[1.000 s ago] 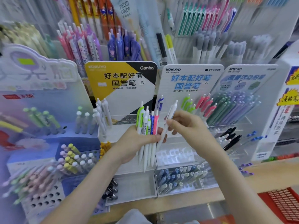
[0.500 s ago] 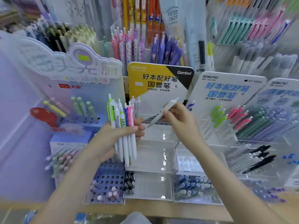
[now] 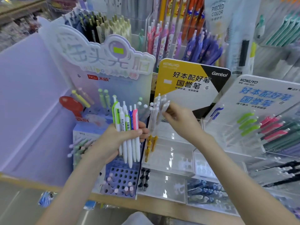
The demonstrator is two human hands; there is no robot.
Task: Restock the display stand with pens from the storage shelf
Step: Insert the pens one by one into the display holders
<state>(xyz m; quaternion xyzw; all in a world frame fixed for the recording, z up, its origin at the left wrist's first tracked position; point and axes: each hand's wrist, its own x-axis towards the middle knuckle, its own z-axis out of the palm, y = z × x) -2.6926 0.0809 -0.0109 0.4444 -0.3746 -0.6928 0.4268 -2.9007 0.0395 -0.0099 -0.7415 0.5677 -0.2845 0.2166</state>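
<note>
My left hand (image 3: 113, 140) grips a bundle of white pens (image 3: 128, 127) with green, blue and pink clips, upright in front of the stands. My right hand (image 3: 178, 117) pinches a single white pen (image 3: 164, 107), blurred, its top against the row of white pens (image 3: 155, 109) standing at the left end of the yellow-and-black Gambol display stand (image 3: 193, 83). Below that row sit a few amber-tipped pens (image 3: 150, 145) on a clear tier (image 3: 172, 153).
A pastel purple stand (image 3: 103, 62) with a perforated pen block (image 3: 123, 179) stands left. A white Kokuyo stand (image 3: 259, 98) with green, pink and dark pens stands right. Racks of hanging pens (image 3: 178, 38) fill the back. The wooden shelf edge (image 3: 146, 203) runs along the front.
The view shifted left. My right hand carried the single white pen leftward to the white pens on the Gambol stand. My left hand kept its bundle, now lower and nearer the middle.
</note>
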